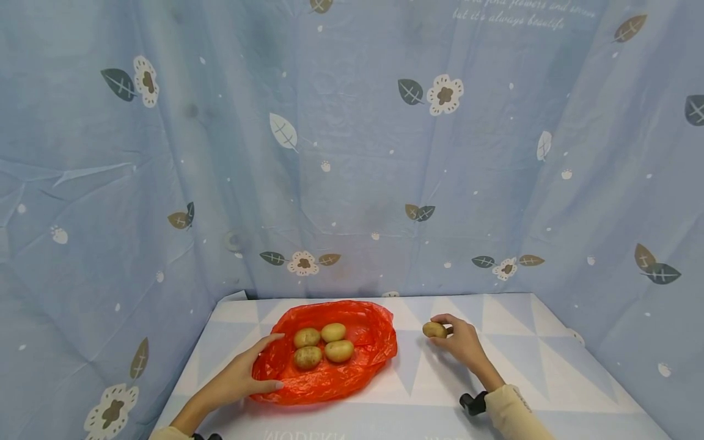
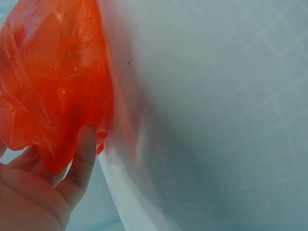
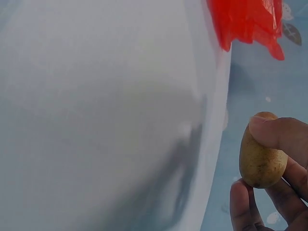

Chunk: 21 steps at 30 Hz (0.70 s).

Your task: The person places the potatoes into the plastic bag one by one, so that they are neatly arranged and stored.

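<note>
A red plastic bag (image 1: 365, 366) lies spread open on the table, with several potatoes (image 1: 339, 351) grouped inside it. At the bag's left side, my left hand (image 1: 244, 370) holds the edge, thumb toward the near side and fingers toward the far side. The left wrist view shows the crinkled red plastic (image 2: 57, 72) between that thumb and the fingers, which are partly hidden. To the right of the bag, my right hand (image 1: 462, 342) pinches a single potato (image 1: 434, 330) between thumb and fingers, above the table. The right wrist view shows this potato (image 3: 262, 159) closely, thumb on top.
The table (image 1: 522, 360) has a white and pale blue triangle-patterned cover. A blue curtain (image 1: 363, 153) with leaves and flowers hangs behind it and at both sides. Dark wrist mounts (image 1: 473, 403) sit by the sleeves.
</note>
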Each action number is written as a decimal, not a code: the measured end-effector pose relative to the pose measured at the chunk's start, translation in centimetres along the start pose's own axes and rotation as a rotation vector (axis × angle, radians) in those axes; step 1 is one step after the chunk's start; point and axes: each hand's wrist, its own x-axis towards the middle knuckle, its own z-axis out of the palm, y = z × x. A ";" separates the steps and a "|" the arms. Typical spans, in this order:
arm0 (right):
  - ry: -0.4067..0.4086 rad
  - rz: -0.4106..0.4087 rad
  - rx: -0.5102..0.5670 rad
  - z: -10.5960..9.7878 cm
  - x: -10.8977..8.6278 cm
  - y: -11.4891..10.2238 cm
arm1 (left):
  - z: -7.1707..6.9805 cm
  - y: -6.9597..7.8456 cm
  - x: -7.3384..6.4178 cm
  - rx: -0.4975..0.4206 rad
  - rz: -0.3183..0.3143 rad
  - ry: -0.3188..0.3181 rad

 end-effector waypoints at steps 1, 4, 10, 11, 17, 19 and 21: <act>-0.001 -0.006 -0.002 0.1 0.0 -0.2 | 0.0 0.0 0.0 0.002 0.004 0.001; -0.004 -0.019 -0.003 0.4 0.0 -0.6 | 0.0 0.1 0.0 0.010 0.016 0.006; -0.006 -0.039 0.003 0.8 -0.2 -1.3 | 0.0 0.0 0.0 0.020 0.013 0.007; -0.007 -0.043 0.006 0.9 -0.3 -1.5 | 0.0 -0.1 0.0 0.019 0.010 0.006; -0.008 -0.056 0.021 1.3 -0.2 -2.4 | 0.0 -0.2 0.0 0.015 0.003 0.006; -0.014 -0.051 0.024 1.5 -0.2 -2.7 | 0.0 -0.2 0.0 0.010 -0.003 0.006; -0.024 -0.045 0.029 1.7 -0.1 -3.0 | 0.0 -0.1 0.0 0.005 -0.009 0.006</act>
